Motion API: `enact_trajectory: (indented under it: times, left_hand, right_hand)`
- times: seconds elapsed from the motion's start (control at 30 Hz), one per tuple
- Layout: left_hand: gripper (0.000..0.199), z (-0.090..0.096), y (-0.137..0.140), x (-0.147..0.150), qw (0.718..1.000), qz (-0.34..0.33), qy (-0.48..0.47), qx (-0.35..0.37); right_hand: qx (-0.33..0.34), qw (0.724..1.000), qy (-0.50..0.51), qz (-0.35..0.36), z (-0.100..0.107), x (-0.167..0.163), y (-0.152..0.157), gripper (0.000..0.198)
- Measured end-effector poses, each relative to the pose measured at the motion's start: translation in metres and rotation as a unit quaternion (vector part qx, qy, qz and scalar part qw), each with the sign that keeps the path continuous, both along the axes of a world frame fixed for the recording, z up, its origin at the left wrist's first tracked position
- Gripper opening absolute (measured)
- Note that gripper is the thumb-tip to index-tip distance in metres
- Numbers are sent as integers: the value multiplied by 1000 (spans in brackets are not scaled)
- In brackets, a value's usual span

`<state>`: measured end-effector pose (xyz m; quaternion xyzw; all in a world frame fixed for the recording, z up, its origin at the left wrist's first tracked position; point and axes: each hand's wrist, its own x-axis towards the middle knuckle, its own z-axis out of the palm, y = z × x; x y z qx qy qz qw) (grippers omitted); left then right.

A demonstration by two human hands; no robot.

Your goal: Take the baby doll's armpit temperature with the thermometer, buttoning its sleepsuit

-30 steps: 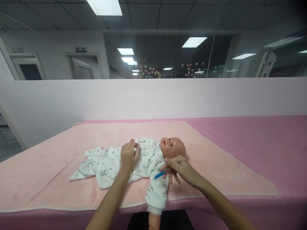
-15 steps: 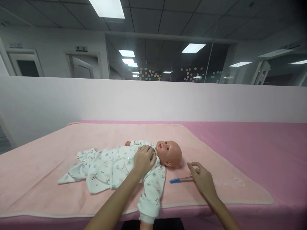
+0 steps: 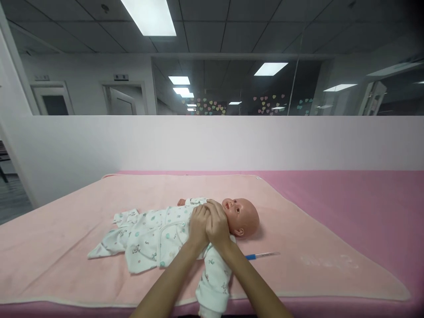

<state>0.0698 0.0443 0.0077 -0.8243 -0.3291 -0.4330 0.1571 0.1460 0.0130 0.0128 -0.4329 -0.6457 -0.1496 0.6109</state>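
Note:
A baby doll (image 3: 243, 215) lies on its back with its head to the right, dressed in a white printed top and trousers (image 3: 145, 236). At the doll's upper chest, just below its chin, my left hand (image 3: 199, 224) is closed with curled fingers. Pressed against it from the right, my right hand (image 3: 217, 221) is closed too, its fingers bent over by the collar. What lies under the fingers of either hand is hidden. Beyond my right forearm rests a thin clear stick with a blue end, like a thermometer (image 3: 263, 255), partly covered by that arm.
A peach blanket (image 3: 318, 238) with a pale edge spreads under the doll on a pink-covered table (image 3: 357, 198). The doll's near sleeve (image 3: 213, 287) reaches over the table's front edge. Behind stands a low white wall (image 3: 232, 141) with glass above it.
My right hand has left its place by the thermometer-like stick and moved left to join my left hand at the doll's collar. The stick stays on the blanket. The view has tilted slightly.

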Motion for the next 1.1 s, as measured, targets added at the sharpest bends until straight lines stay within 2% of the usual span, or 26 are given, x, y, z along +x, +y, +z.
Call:
enact_trajectory:
  times: [0.13,0.37,0.7,0.97,1.1]
  left_hand:
    - [9,-3,3,-1,1000,8,0,-3]
    - [8,1,-6,-2,1000,-8,-19,-1]
    - [16,1,-7,-5,996,-8,-85,-13]
    - [16,4,-11,-5,975,-52,-197,-91]
    - [16,6,-14,-4,977,-55,-192,-69]
  right_hand:
    - [-7,993,111,45,-13,-5,13,39]
    - [-39,982,173,72,-19,-4,7,40]
    - [-57,972,212,79,-19,-1,3,36]
    - [-61,977,197,47,-20,-1,7,30]
    - [-93,976,193,48,-21,0,4,30]
